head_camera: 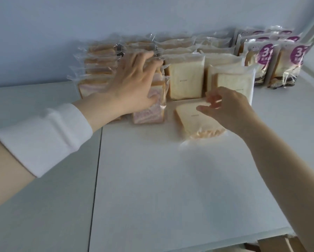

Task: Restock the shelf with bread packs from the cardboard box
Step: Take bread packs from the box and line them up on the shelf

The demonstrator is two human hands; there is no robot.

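Rows of clear-wrapped bread packs stand on the white shelf [152, 179] against the back wall. My left hand [134, 82] lies with spread fingers over a pink-swirled bread pack [148, 113] in the left rows, pressing it. One white bread pack [190, 117] lies flat in front of the middle rows. My right hand [225, 108] is at this pack's far edge, fingers curled and pinching its wrapper. Behind it stand more white packs [186, 79].
Purple-labelled bread packs [258, 62] stand at the back right. A corner of the cardboard box [280, 244] shows below the shelf's front edge at bottom right. A seam runs down the shelf left of centre.
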